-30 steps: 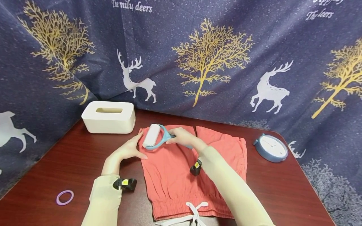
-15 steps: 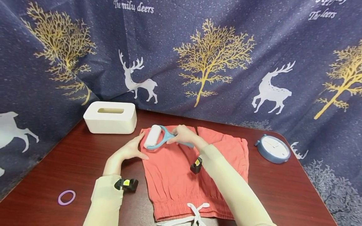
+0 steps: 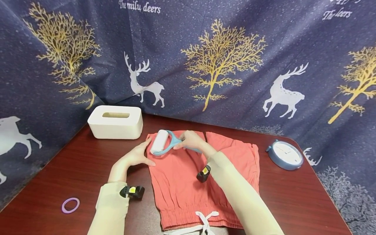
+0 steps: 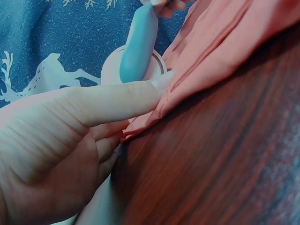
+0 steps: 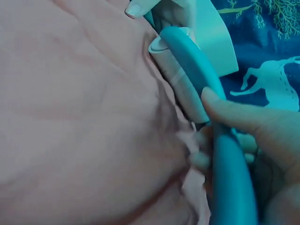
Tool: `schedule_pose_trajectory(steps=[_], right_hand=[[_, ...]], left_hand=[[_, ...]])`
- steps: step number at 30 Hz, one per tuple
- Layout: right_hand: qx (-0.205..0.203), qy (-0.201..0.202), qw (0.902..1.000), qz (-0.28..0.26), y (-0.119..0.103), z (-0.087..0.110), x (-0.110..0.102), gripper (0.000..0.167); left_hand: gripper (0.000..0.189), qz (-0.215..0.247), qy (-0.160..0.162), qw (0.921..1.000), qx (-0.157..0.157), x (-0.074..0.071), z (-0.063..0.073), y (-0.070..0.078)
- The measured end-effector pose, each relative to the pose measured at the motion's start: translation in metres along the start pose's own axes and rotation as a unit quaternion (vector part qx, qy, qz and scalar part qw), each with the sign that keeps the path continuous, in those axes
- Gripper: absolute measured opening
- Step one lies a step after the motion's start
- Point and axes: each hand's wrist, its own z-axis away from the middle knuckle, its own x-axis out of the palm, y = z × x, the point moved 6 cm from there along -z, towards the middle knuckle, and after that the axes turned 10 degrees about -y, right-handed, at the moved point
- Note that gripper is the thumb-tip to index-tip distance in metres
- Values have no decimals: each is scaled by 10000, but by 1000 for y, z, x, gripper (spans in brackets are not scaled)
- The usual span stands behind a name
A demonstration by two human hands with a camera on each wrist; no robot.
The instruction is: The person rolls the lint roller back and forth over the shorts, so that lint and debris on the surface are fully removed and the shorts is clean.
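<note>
Red shorts [image 3: 176,182] with a white drawstring [image 3: 202,220] lie spread on the table, waistband toward me. On their far left corner sits a lint roller [image 3: 160,141] with a white roll and a blue fork-shaped handle. My right hand [image 3: 191,140] grips the handle; the right wrist view shows the thumb [image 5: 234,112] along the blue shaft. My left hand [image 3: 136,155] rests at the left edge of the shorts, fingers and thumb extended and spread apart. In the left wrist view its thumb [image 4: 122,101] lies straight against the fabric, beside the roll.
A white tissue box [image 3: 115,125] stands at the back left of the brown table [image 3: 305,199]. A blue round clock [image 3: 286,155] lies at the right, and a purple ring [image 3: 70,205] at the front left. A dark blue deer-print curtain [image 3: 173,65] hangs behind.
</note>
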Motion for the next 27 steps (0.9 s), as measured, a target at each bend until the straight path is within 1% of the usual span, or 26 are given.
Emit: schedule_pose_trajectory(steps=[5, 10, 12, 14, 18, 23, 27], right_hand=[[-90, 73, 9996, -251, 1, 2, 2, 28], [-240, 189, 9982, -509, 1, 2, 0, 23], [-273, 223, 9983, -456, -1, 1, -2, 24], [-310, 177, 9988, -328, -5, 1, -3, 25], [-387, -69, 9992, 7, -9, 0, 1, 25], [-333, -301, 9989, 114, -7, 0, 7, 25], [-326, -261, 9987, 295, -5, 1, 7, 27]], left_hand=[[121, -10, 28, 10000, 69, -1, 0, 2], [122, -43, 169, 9995, 267, -3, 0, 4], [122, -9, 218, 9992, 343, -3, 0, 4], [123, -16, 233, 9992, 337, -3, 0, 3], [124, -71, 221, 9993, 277, -3, -1, 1], [123, -208, 247, 9992, 214, -2, -1, 0], [122, -184, 286, 9990, 284, -1, -1, 2]])
